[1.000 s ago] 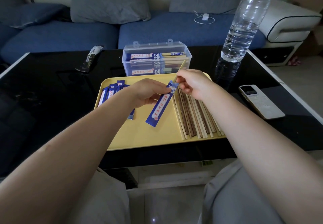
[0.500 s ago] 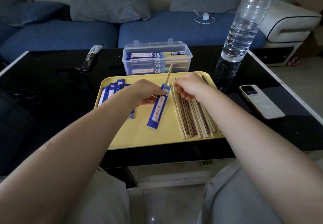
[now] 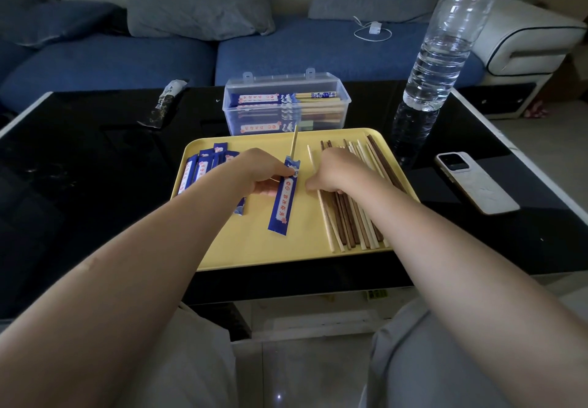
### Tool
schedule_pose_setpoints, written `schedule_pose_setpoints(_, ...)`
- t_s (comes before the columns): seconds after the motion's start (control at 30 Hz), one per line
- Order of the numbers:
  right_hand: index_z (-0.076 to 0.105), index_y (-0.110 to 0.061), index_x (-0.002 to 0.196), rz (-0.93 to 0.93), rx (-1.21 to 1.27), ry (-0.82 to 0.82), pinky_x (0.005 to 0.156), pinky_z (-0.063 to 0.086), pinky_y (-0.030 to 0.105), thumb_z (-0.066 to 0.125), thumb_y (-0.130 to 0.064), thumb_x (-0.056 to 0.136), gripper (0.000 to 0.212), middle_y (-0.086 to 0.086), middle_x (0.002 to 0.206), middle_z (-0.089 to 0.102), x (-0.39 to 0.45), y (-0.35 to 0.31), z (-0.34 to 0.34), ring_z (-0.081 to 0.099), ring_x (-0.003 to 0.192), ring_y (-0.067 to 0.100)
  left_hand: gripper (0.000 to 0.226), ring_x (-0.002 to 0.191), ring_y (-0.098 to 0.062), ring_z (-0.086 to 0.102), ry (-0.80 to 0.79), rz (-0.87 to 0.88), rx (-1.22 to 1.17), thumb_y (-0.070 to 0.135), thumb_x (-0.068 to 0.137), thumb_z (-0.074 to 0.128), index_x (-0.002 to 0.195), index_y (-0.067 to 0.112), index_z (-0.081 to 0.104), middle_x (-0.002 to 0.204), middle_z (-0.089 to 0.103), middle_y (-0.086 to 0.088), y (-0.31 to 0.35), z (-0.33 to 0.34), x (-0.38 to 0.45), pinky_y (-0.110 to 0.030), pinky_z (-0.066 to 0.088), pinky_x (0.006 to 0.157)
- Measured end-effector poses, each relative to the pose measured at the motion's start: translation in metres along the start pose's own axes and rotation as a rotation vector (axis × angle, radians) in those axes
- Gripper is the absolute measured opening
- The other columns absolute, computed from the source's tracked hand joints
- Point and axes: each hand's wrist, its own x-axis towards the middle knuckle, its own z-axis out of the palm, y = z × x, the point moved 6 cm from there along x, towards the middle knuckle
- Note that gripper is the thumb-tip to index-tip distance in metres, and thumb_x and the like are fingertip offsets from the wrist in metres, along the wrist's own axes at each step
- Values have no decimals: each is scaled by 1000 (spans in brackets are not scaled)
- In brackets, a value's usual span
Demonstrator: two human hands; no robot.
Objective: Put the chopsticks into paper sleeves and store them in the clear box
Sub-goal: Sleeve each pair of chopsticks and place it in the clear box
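Head view: looks down over both forearms onto a yellow tray (image 3: 254,255) on the black desk (image 3: 79,159).
Step in hand: judged as picking the second stick of a pair; one chopstick (image 3: 294,140) already stands out of the blue paper sleeve (image 3: 283,199).
How to do it well: keep the sleeve mouth pinched steady, lift a single pale stick to match, and slide it in alongside the first without creasing the paper.
Left hand (image 3: 265,174): thumb and fingers pinch the sleeve near its open top; the sleeve lies on the tray, slanting toward the viewer.
Right hand (image 3: 334,172): rests on the row of loose chopsticks (image 3: 346,220), fingers curled down; whether it has one gripped I cannot tell, since the hand hides them.
Sleeve and right hand: just beside each other, apart.
Empty sleeves (image 3: 203,166): stacked on the tray beyond the left forearm.
Clear box (image 3: 286,102): behind the tray, lid open, sleeved pairs inside.
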Motion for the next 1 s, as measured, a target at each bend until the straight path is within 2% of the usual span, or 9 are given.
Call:
schedule_pose_setpoints(0.1, 57, -11, 89, 42, 60, 1, 58, 45, 26, 69, -36, 90, 28, 3, 79, 59, 2, 6, -3, 59, 65, 15, 28, 82, -17, 67, -7, 7, -5, 27, 91, 71, 107, 10, 55, 94, 68, -7, 0, -1, 0, -26, 54, 65)
schedule_pose_setpoints(0.23, 66, -10, 87, 47, 252, -12, 50, 42, 24, 63, -35, 92, 26, 2, 61, 65, 0, 18, -13, 53, 44, 13, 28, 85, -16, 64, -20, 23, -24, 25, 94, 67, 114, 10, 55, 96, 66, -7, 2, 0, -3, -27, 55, 69)
schedule_pose_setpoints(0.33, 68, -9, 93, -26, 442, -20, 50, 43, 25, 60, -28, 94, 21, 6, 67, 69, -2, 22, -20, 55, 50, 15, 30, 87, -16, 63, -31, 49, -42, 26, 94, 67, 118, 12, 56, 99, 65, -5, 4, 0, -6, -27, 55, 70)
schedule_pose_setpoints(0.43, 64, -18, 97, -90, 601, 31, 46, 43, 21, 61, -17, 92, 6, -1, 72, 71, -6, 23, -29, 58, 52, 9, 31, 87, -16, 63, -33, 53, -55, 26, 94, 67, 119, 13, 55, 100, 65, -5, 3, -2, -8, -27, 54, 68)
schedule_pose_setpoints(0.53, 63, -24, 102, -107, 748, 84, 43, 44, 19, 64, -10, 88, 21, 1, 75, 74, -8, 27, -36, 58, 49, 6, 32, 88, -16, 63, -18, 53, -59, 25, 94, 67, 121, 12, 55, 101, 65, -5, 2, -5, -10, -27, 53, 68)
schedule_pose_setpoints(0.73, 76, -24, 99, -134, 958, 112, 51, 46, 21, 58, -12, 95, 22, 0, 86, 77, -9, 34, -43, 64, 60, 10, 33, 102, -19, 64, -7, 63, -54, 26, 94, 67, 122, 12, 56, 107, 67, -7, 3, -9, -11, -33, 55, 84)
schedule_pose_setpoints(0.87, 73, -24, 105, -163, 971, 177, 60, 51, 22, 66, -13, 94, 17, -5, 93, 78, -12, 33, -48, 75, 78, 12, 30, 101, -19, 63, -3, 72, -48, 25, 95, 66, 120, 12, 55, 108, 66, -7, 3, -9, -12, -33, 54, 84)
schedule_pose_setpoints(0.93, 73, -23, 104, -174, 977, 262, 61, 50, 22, 72, -15, 91, 15, -3, 93, 78, -13, 33, -53, 75, 77, 12, 30, 104, -20, 63, -1, 70, -48, 26, 95, 65, 120, 12, 55, 107, 66, -7, 3, -9, -12, -34, 54, 86)
schedule_pose_setpoints(1.0, 73, -22, 99, -174, 1033, 334, 57, 47, 19, 73, -17, 91, 9, 0, 85, 77, -13, 35, -58, 72, 67, 11, 33, 107, -21, 63, -1, 66, -46, 26, 95, 66, 122, 12, 55, 110, 67, -7, 3, -10, -11, -34, 54, 87)
